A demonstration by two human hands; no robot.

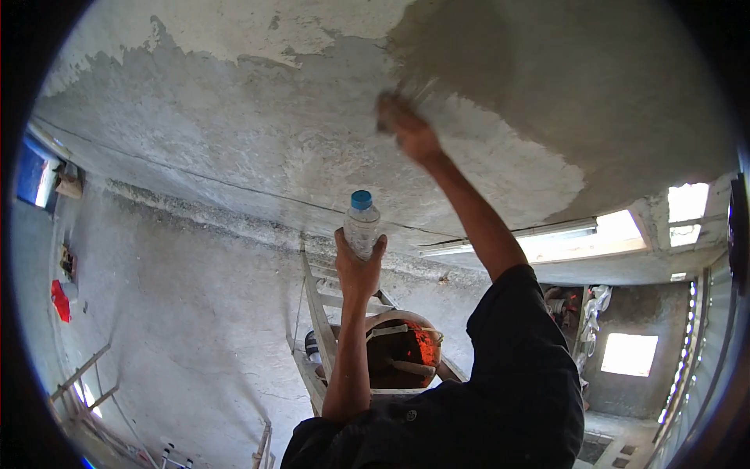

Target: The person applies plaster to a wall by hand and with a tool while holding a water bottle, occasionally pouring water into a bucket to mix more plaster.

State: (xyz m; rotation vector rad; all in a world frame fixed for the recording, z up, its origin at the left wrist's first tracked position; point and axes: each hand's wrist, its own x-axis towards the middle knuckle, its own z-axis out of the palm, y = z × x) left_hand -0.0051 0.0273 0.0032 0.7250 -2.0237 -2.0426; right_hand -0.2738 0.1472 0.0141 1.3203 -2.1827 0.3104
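My left hand point(359, 270) is wrapped round a clear plastic bottle point(362, 227) with a blue cap, held upright. Higher up and to the right, my right hand point(408, 129) is raised close to the plastered surface point(305, 117), smeared by motion. Something dark shows at its fingers, too blurred to name. A damp, darker patch point(461, 55) spreads over the surface above and right of that hand, bordering lighter grey plaster.
Below my left hand, a bucket point(426, 348) with orange inside and a handled tool sits at a ladder point(316, 313). A window opening point(629, 354) is at the right. Metal frames point(82, 373) stand at the lower left, below a red item point(60, 301).
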